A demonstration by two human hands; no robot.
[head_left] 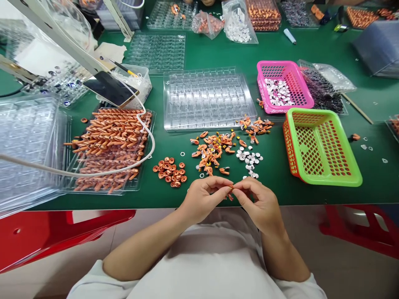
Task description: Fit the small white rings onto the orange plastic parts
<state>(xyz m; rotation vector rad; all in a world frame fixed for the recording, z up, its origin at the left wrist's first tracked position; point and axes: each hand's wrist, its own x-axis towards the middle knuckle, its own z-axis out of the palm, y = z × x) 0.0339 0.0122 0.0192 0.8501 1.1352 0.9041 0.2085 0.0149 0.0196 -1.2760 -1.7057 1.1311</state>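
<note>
A small, glossy orange piece (230, 196), seemingly light, stiff and best pinched by its edges, was clamped at lower center between the fingertips of a worker's left hand (201, 198) and right hand (261, 202), below loose orange plastic parts (212, 153) and round white discs (252, 161).
</note>
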